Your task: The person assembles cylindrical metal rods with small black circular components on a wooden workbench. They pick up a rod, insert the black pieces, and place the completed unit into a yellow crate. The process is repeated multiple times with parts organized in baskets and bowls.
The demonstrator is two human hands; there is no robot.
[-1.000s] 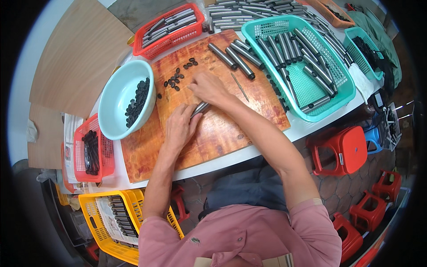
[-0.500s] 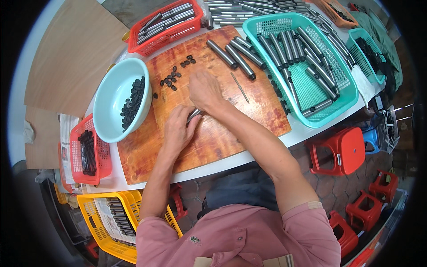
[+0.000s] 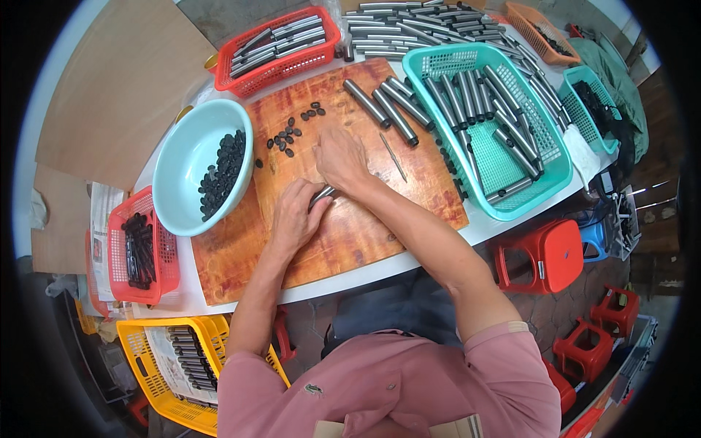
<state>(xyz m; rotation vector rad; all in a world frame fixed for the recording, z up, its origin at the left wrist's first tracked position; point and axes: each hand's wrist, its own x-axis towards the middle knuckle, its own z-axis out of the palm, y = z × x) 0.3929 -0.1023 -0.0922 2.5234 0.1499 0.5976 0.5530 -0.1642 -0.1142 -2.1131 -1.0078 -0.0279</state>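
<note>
My left hand [image 3: 293,210] is closed around a short length of metal tube [image 3: 322,196], thumb on one side and fingers on the other, just above the middle of the wooden board [image 3: 350,244]. The tube slants up and away from my palm, its far end running in beneath my right hand [image 3: 342,159]. That hand is turned back-up with the fingers bent down and inward — its fingertips are hidden, so I cannot tell whether they grip anything.

Beyond my knuckles, small oval black plugs [image 3: 290,153] lie loosely scattered on the board, near my right hand but apart from it. To its right a thin metal rod [image 3: 393,155] lies at a slant, and past that a few dark-ended tubes [image 3: 395,117] rest side by side next to the green basket [image 3: 504,215], which holds many more of them.

On my left, the pale blue bowl [image 3: 171,175] tilts toward the board, a heap of black pieces [image 3: 225,175] gathered along its right side. A red basket [image 3: 169,263] with longer black parts sits nearer me, and a second red basket of metal tubes stands at the board's far edge. The yellow crate [image 3: 204,419] is low at my left — tubes lined up on paper inside it.
</note>
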